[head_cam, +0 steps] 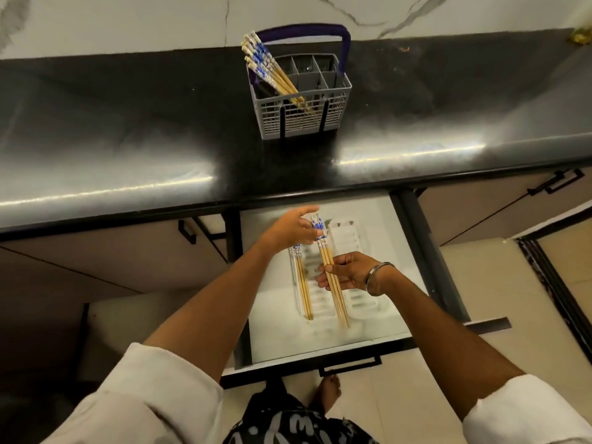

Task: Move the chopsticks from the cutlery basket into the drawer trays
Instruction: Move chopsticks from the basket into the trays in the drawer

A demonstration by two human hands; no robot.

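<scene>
Both hands (pixel 349 272) grip chopsticks (pixel 333 277) over the drawer — trays (pixel 349 241) (washed out) blurred.

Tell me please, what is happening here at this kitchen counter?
A person is moving wooden chopsticks with blue-and-white patterned tops into an open drawer. Both hands hold one bunch of chopsticks over the white slotted trays: the left hand at the patterned tops, the right hand around the middle. A few chopsticks already lie in the left tray. More chopsticks lean in the grey plastic cutlery basket on the black countertop.
</scene>
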